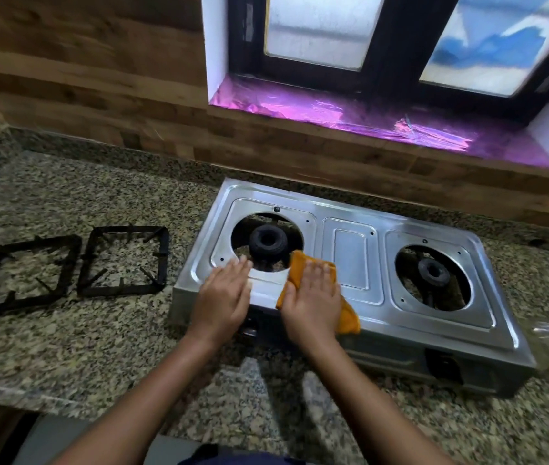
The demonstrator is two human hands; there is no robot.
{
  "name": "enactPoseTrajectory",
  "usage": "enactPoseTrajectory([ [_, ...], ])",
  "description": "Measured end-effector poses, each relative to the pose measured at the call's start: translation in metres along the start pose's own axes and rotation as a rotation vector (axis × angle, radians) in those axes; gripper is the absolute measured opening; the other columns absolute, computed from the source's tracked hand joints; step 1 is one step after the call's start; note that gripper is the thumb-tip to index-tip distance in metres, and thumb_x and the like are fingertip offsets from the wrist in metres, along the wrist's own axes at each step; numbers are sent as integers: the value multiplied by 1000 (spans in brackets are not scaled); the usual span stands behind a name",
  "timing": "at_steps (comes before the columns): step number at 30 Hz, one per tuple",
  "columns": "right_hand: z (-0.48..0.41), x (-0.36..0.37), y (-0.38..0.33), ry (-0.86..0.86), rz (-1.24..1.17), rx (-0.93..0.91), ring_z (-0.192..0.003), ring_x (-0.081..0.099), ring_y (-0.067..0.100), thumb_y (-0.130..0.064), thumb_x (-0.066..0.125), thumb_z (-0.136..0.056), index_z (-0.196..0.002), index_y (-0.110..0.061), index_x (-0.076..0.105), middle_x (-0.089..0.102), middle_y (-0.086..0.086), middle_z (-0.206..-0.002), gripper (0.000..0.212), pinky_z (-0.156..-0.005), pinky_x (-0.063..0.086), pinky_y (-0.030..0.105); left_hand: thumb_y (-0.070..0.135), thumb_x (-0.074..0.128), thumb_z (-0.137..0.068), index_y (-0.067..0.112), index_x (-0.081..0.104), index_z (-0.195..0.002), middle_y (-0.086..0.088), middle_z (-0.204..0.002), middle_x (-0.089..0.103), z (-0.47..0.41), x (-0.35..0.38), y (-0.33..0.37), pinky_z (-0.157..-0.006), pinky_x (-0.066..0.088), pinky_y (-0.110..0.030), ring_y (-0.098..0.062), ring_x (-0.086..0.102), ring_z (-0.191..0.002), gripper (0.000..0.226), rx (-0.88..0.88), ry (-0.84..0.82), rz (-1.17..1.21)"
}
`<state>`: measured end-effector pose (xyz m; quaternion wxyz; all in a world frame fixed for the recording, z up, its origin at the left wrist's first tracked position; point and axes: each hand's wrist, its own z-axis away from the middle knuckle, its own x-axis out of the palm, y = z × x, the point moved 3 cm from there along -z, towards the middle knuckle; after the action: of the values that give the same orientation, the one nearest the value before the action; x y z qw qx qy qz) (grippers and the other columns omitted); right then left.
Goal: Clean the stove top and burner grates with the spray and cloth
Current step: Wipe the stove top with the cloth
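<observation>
A two-burner steel stove sits on the granite counter with both grates off. My right hand lies flat on an orange cloth, pressing it onto the stove top just right of the left burner. My left hand rests flat with straight fingers on the stove's front left corner. Two black burner grates lie side by side on the counter to the left. The right burner is uncovered. A clear object at the far right edge is too blurred to identify.
The granite counter runs left and in front of the stove, with its front edge at lower left. A wood-look wall rises behind. A window sill covered in pink foil lies behind the stove.
</observation>
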<state>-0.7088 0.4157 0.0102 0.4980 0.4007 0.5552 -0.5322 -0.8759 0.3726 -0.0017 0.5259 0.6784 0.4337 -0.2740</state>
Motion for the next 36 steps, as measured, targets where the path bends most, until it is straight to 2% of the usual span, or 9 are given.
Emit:
enactPoseTrajectory([
  [5,-13,19,-99,-71,30,-275,-151,-4,22,-48,15,-101,-156,-13,11,1,7,-164,65,-121,-2,44,49,13,-96,13,20,-153,1,-160,11,5,-31,-76,-120,10,-35,-13,7,-149,67,-173,-66,-111],
  [10,-11,17,-86,-46,7,-362,-151,-8,17,-50,14,-101,-157,-18,7,-3,2,-164,65,-120,-6,39,50,14,-98,21,8,-155,9,-161,-2,8,-32,-83,-117,28,-37,-8,4,-148,64,-151,-127,41],
  [15,5,16,-14,122,35,-18,-151,6,23,-54,3,-91,-156,-17,16,13,9,-163,75,-121,1,41,43,22,-103,26,3,-154,12,-161,-6,8,-31,-88,-114,28,-29,-6,3,-148,57,-128,-93,182],
  [18,11,19,-18,175,34,88,-150,13,27,-50,4,-91,-153,-10,21,20,14,-160,76,-122,9,42,38,27,-104,29,3,-154,15,-160,-7,8,-32,-87,-113,10,-13,3,-2,-145,56,-147,-110,300],
  [21,17,24,-62,142,6,-58,-151,9,26,-50,5,-93,-155,-12,16,12,11,-162,74,-122,7,40,42,27,-102,29,7,-154,19,-158,-3,6,-30,-90,-109,3,-3,13,-3,-141,56,-199,-123,489],
  [25,11,36,-144,90,2,-370,-149,18,24,-46,21,-99,-153,-12,27,21,10,-160,64,-119,8,38,60,19,-93,34,11,-151,19,-157,5,3,-25,-103,-117,7,-15,2,7,-146,64,-397,-134,852],
  [27,-15,40,-169,29,-15,-443,-151,5,21,-46,20,-101,-156,-12,16,11,9,-163,64,-122,1,38,64,16,-93,33,7,-153,12,-160,7,-1,-26,-105,-119,11,-23,-2,11,-146,68,-495,-121,1049],
  [30,-73,38,-180,-24,-11,-409,-151,-5,20,-46,18,-103,-157,-14,5,-1,7,-164,64,-122,-3,38,49,3,-101,21,6,-154,3,-160,12,-6,-33,-97,-114,18,-21,-7,16,-145,60,-649,-55,1321],
  [36,-134,30,-174,-125,41,-413,-150,-13,21,-47,17,-103,-156,-14,-1,-9,8,-164,65,-121,-6,38,71,2,-85,24,12,-154,4,-155,31,-5,-39,-99,-113,23,-29,-15,27,-144,85,-757,-89,1592],
])
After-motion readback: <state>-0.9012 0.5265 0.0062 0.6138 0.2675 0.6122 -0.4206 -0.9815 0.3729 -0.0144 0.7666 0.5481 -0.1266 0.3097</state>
